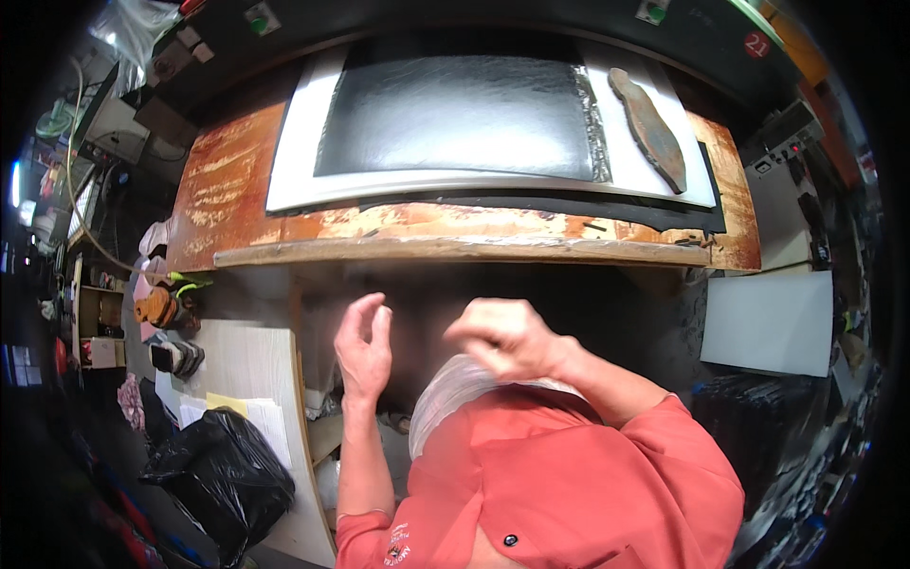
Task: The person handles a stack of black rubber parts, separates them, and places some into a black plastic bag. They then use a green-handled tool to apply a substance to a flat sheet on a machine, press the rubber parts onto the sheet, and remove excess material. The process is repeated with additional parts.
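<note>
My left hand (364, 345) is raised in front of my body with its fingers loosely apart and nothing in it. My right hand (504, 334) is beside it, fingers curled inward, a little blurred, and no object shows in it. Both hands hover below the near edge of a worn orange-brown worktable (237, 180). On the table lies a white board (296, 142) with a large black sheet (460, 114) on top. A long brown shoe-sole-shaped piece (649, 128) rests on the board's right end.
A black mat (701, 220) sticks out under the white board. A white sheet (770, 322) lies at the right. At the lower left stands a pale side table (251, 365) with papers, a black plastic bag (223, 469) and shoes (159, 308). Shelves line the far left.
</note>
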`<action>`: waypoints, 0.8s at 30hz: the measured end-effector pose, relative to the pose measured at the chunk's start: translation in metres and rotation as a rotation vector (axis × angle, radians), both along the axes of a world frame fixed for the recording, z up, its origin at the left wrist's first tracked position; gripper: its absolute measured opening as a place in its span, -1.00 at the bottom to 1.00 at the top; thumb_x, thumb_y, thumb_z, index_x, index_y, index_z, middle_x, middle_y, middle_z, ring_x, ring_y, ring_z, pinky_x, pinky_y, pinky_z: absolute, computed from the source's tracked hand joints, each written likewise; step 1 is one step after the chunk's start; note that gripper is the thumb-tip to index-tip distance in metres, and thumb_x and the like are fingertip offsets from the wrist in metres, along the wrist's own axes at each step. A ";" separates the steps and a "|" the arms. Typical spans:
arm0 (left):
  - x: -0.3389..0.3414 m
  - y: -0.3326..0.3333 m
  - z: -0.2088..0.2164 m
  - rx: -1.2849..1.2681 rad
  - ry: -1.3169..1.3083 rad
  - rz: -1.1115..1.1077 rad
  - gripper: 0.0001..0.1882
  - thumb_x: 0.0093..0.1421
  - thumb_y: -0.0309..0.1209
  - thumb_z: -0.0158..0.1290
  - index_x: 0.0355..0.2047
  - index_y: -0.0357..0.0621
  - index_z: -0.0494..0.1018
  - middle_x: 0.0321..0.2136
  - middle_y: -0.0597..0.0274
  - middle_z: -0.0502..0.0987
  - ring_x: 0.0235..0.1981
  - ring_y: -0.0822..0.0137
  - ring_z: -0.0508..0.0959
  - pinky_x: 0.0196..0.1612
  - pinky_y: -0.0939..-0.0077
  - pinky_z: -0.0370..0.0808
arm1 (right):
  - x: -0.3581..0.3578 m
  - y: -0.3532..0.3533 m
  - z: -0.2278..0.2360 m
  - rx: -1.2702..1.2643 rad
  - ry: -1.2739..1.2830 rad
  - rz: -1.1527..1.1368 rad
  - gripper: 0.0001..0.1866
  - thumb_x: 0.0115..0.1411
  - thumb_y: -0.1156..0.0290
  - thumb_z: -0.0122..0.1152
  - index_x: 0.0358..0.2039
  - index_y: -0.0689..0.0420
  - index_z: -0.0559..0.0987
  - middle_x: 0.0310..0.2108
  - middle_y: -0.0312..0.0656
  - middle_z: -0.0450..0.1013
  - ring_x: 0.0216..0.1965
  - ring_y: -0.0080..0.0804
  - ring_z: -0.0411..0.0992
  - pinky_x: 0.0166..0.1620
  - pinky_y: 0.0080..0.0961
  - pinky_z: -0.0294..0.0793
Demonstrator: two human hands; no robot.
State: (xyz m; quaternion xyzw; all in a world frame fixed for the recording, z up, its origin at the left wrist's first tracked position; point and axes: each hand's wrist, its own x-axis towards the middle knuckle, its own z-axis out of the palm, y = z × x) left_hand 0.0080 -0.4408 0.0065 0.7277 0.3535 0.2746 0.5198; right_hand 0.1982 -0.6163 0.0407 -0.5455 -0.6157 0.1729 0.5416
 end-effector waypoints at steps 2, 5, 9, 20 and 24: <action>0.031 0.019 0.007 0.115 0.037 0.016 -0.73 0.41 -0.43 0.18 0.04 -0.30 0.59 -0.09 0.02 0.70 -0.05 0.25 0.67 0.08 0.36 0.58 | 0.048 -0.018 0.004 -0.036 -0.041 -0.228 -0.81 0.21 0.64 0.26 -0.16 0.25 0.67 -0.31 -0.09 0.60 -0.34 -0.22 0.60 -0.22 -0.38 0.60; 0.070 0.059 0.016 0.258 0.016 0.049 -0.67 0.44 -0.40 0.15 0.12 -0.34 0.57 -0.02 -0.03 0.69 0.01 0.24 0.67 0.12 0.33 0.57 | 0.115 -0.042 0.010 -0.121 -0.008 -0.547 -0.84 0.28 0.59 0.29 -0.13 0.26 0.69 -0.27 -0.14 0.63 -0.25 -0.36 0.60 -0.07 -0.48 0.58; 0.119 0.132 0.016 0.369 0.076 0.036 -0.61 0.44 -0.35 0.15 0.16 -0.37 0.55 0.02 -0.15 0.67 0.07 0.10 0.67 0.16 0.26 0.57 | 0.200 -0.056 0.001 -0.160 0.038 -0.880 -0.77 0.32 0.48 0.34 -0.03 0.22 0.71 -0.16 -0.20 0.63 -0.12 -0.43 0.58 0.01 -0.51 0.58; 0.189 0.237 -0.026 0.723 0.477 0.123 -0.44 0.31 -0.31 0.22 0.22 -0.42 0.49 0.15 -0.27 0.56 0.17 -0.20 0.49 0.30 0.01 0.41 | 0.366 -0.108 -0.043 -0.807 -0.511 -1.250 0.09 0.09 -0.19 0.49 0.47 0.17 0.30 0.48 0.19 0.11 0.49 0.14 0.08 0.51 -0.03 0.15; 0.194 0.245 -0.026 0.486 0.417 0.177 -0.46 0.31 -0.31 0.22 0.22 -0.40 0.50 0.09 -0.17 0.58 0.11 -0.06 0.56 0.20 0.11 0.50 | 0.380 -0.116 -0.056 -0.913 -0.505 -1.193 0.15 0.08 -0.22 0.48 0.53 0.12 0.22 0.55 0.15 -0.02 0.54 0.12 0.00 0.55 -0.02 0.09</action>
